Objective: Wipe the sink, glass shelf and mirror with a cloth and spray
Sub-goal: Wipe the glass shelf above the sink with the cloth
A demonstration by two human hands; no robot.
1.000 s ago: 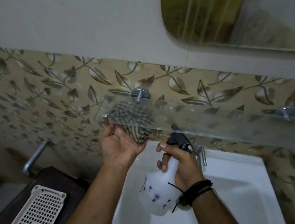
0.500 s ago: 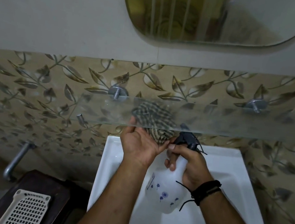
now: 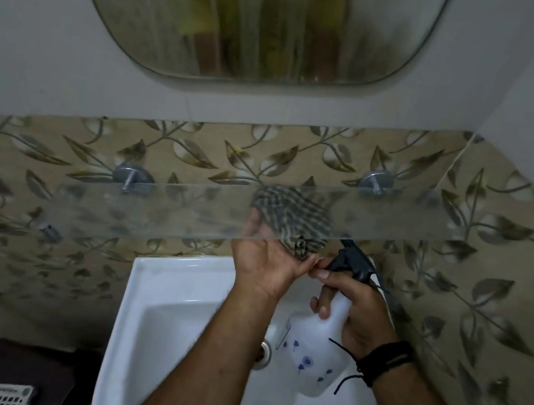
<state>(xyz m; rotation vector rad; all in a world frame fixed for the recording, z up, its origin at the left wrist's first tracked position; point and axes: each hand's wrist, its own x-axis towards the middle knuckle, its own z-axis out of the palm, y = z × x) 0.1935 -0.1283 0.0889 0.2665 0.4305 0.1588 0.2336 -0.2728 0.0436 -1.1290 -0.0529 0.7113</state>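
Right hand [image 3: 351, 312]: we wrap our fingers round the neck of a white plastic spray bottle [image 3: 314, 356] with blue flower print, long axis tilted, black trigger head pointing up towards the shelf. Left hand [image 3: 269, 264]: we hold a checked woven cloth [image 3: 291, 216] from beneath, bunched against the underside of the glass shelf [image 3: 188, 212]. Below lies the white glazed sink [image 3: 175, 309]. Shelf: clear flat pane, long axis left to right, on round metal mounts. Farthest, a round-cornered mirror [image 3: 250, 18].

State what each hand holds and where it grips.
Left hand holds the checked cloth bunched against the glass shelf. Right hand grips the spray bottle round its neck.
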